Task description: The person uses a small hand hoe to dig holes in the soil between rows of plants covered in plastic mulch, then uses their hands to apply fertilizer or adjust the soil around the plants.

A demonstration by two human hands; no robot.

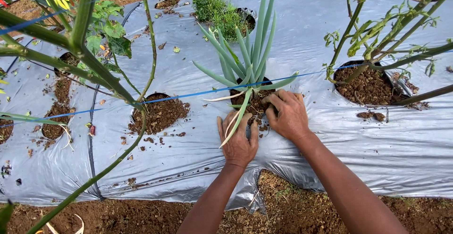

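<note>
Setting: outdoor garden bed under silver plastic mulch sheet [330,144], with round planting holes cut in it and bare brown soil along the bottom of the frame.
Plant: green onion clump [250,57], centre of the frame, with upright blue-green leaves rising from the planting hole [255,103].
Left hand [239,139]: lies flat just below the hole, fingers spread on sheet and soil, with a pale drooping leaf [234,123] across it.
Right hand [287,116]: at the hole's right edge, fingers curled into the soil by the plant's base; I cannot tell whether they pinch anything.
String: blue line [188,95] crosses left to right, just above the hands.
Neighbours: thick green stems [94,69] upper left, a thinner leafy plant [368,36] upper right.
Risk, leaves: pressing could likely snap the drooping leaf.
Risk, sheet: pulling at the hole's edge might tear the plastic.
Risk, roots: digging fingers may loosen the clump.
</note>
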